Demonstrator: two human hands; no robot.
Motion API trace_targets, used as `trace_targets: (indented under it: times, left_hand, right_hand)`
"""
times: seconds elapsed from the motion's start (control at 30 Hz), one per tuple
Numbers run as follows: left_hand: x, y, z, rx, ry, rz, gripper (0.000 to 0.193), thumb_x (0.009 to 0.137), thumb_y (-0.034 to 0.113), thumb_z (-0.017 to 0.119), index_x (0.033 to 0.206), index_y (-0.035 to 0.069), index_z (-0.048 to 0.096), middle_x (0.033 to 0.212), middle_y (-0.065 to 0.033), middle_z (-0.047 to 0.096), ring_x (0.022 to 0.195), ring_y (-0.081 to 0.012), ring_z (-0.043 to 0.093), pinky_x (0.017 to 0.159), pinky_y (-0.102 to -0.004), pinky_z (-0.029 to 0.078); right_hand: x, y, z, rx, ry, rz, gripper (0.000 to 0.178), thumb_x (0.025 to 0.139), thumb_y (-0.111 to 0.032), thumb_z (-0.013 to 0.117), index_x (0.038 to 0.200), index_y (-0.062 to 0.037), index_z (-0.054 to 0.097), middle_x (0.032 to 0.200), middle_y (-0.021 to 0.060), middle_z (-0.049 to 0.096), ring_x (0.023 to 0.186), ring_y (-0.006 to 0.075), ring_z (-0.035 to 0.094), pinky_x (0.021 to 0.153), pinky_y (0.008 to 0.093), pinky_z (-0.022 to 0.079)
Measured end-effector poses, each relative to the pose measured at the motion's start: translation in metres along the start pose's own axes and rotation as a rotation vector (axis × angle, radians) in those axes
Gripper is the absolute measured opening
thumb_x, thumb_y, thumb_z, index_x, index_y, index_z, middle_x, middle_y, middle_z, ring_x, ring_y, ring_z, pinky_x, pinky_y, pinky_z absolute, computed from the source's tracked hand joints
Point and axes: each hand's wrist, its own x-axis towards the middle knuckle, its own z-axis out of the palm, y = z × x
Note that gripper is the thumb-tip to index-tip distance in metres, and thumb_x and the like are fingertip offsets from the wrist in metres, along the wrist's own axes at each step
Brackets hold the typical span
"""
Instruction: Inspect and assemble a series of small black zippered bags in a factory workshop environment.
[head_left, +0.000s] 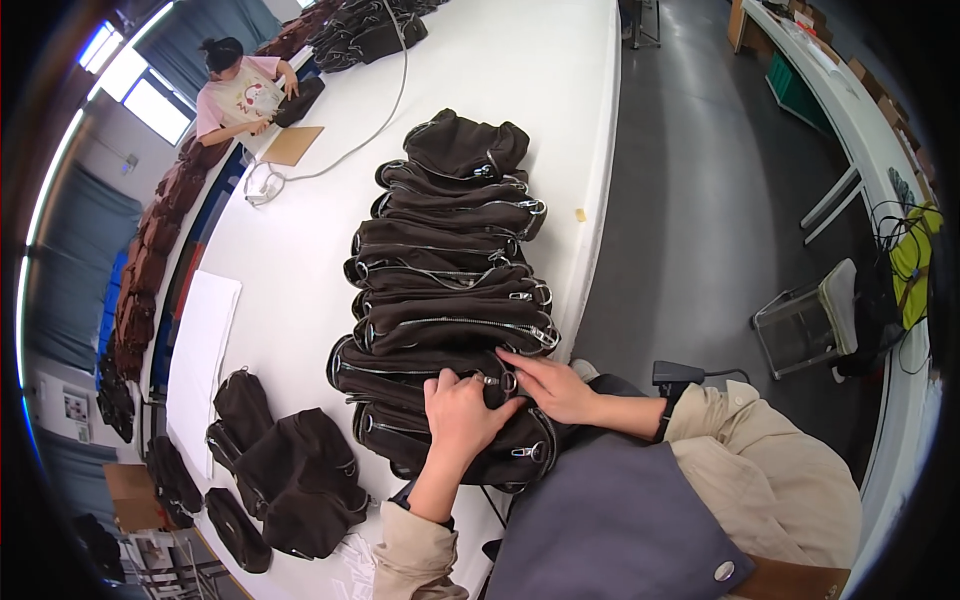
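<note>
Dark brown zippered bags [440, 240] stand packed in a long row on the white table, with silver zippers and metal rings at their ends. Near the front of this row, both my hands are on one dark bag [385, 383]. My left hand [460, 415] is closed over its zipper edge, fingers bent close to a metal pull. At the bag's right end, beside a metal ring, my right hand [552, 388] grips with its fingers reaching over the fabric. What lies under my fingertips is partly hidden. One more bag [480, 460] sits nearest me, below my hands.
Loose dark bags [300, 480] lie in a heap at the table's left front. White sheets [203, 350] rest on the left edge. A cable with a white power strip [265, 185] crosses the far side. A co-worker [240, 95] handles a bag there. A chair [810, 315] stands right.
</note>
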Motion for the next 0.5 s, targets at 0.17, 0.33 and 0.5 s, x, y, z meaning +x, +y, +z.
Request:
trace_targets:
  times: [0.17, 0.33, 0.5]
  left_hand:
    - [-0.01, -0.021, 0.002, -0.355, 0.149, -0.136, 0.031, 0.071, 0.035, 0.079, 0.077, 0.005, 0.073, 0.081, -0.011, 0.064, 0.084, -0.0268, 0.059, 0.082, -0.0404, 0.044]
    - [0.003, -0.028, -0.021, -0.403, -0.196, -0.362, 0.045, 0.085, 0.039, 0.071, 0.067, -0.002, 0.065, 0.059, -0.0102, 0.059, 0.057, -0.017, 0.057, 0.056, -0.0331, 0.045]
    - [0.007, -0.028, -0.024, -0.482, -0.232, -0.347, 0.055, 0.09, 0.043, 0.066, 0.062, -0.003, 0.058, 0.05, -0.0067, 0.052, 0.051, -0.0097, 0.046, 0.049, -0.0314, 0.04]
  right_hand:
    - [0.01, -0.008, 0.001, 0.14, 0.02, 0.035, 0.034, 0.095, -0.015, 0.056, 0.128, -0.0066, 0.057, 0.109, 0.0156, 0.065, 0.094, 0.0264, 0.065, 0.083, 0.0349, 0.051]
    - [-0.002, -0.031, -0.003, -0.076, 0.063, -0.462, 0.025, 0.078, -0.011, 0.076, 0.102, -0.013, 0.068, 0.092, 0.0031, 0.057, 0.072, 0.0143, 0.062, 0.06, 0.027, 0.052]
    - [0.008, -0.045, -0.002, -0.272, -0.048, -0.589, 0.025, 0.074, -0.005, 0.068, 0.097, -0.0156, 0.065, 0.085, -0.0004, 0.053, 0.081, 0.0174, 0.06, 0.058, 0.0307, 0.052]
